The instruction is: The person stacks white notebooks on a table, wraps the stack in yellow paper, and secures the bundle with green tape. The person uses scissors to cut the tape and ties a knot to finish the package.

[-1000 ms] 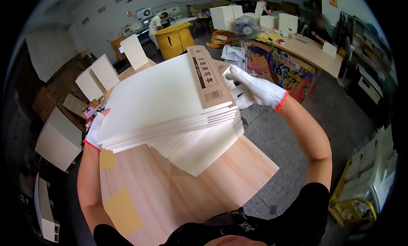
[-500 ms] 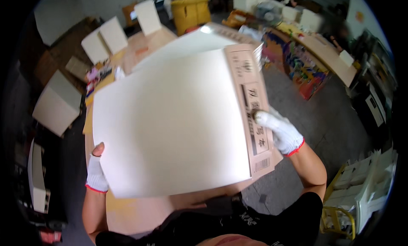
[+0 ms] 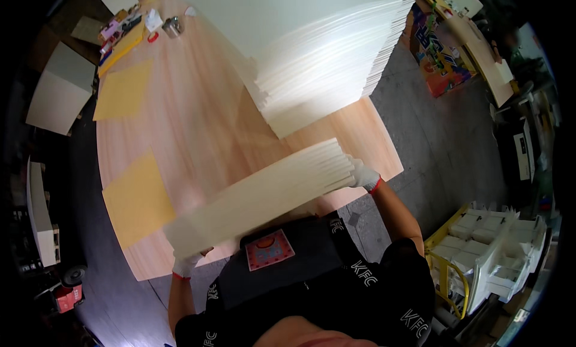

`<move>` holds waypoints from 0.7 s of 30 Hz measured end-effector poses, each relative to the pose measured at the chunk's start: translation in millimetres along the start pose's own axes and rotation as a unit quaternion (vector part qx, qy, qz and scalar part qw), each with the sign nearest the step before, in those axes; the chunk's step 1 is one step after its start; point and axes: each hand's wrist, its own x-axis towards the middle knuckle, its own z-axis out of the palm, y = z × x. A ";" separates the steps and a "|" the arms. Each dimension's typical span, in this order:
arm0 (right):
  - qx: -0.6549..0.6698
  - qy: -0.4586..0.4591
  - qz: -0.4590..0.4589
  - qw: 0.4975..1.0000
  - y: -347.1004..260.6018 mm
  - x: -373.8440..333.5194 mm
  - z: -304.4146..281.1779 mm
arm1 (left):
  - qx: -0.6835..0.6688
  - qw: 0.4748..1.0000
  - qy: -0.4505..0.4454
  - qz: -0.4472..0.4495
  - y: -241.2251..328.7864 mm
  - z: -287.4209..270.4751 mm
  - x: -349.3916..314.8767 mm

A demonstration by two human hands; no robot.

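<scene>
My two hands hold a stack of large white paper sheets (image 3: 264, 197) just over the table's near edge, its long pale edge facing up at me and its right end slightly fanned. My left hand (image 3: 188, 264), in a white glove with a red cuff, grips the lower left end; most of its fingers are behind the sheets. Around the right end closes my right hand (image 3: 363, 175), gloved the same way, its fingertips partly hidden. Beyond them, a tall pile of white sheets (image 3: 324, 59) stands on the wood-grain table (image 3: 210, 107), its layers uneven at the corner.
Yellow sheets (image 3: 139, 197) lie along the table's left side. A metal cup (image 3: 172, 27) and a red tape roll (image 3: 153, 37) sit at the far left. On the floor at right stands a yellow-framed cart (image 3: 447, 275) with white stacks; a colourful carton (image 3: 444, 62) is farther back.
The sheets have swung from broad face toward me, printed pink strip showing, to edge-on and lower. Both hands have come down with them. My view has tilted down, bringing the tall pile nearer.
</scene>
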 end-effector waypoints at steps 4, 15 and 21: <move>0.060 -0.032 0.105 0.992 -32.2 6.2 -0.4 | 0.012 1.000 -0.004 -0.024 0.6 9.1 -8.5; 0.169 -0.092 0.071 0.979 -43.0 -4.5 7.0 | 0.299 0.949 0.076 0.071 31.1 9.1 -39.5; 0.407 -0.058 0.072 0.909 -33.1 -1.8 5.5 | -0.018 0.989 0.150 0.000 38.8 21.1 -17.3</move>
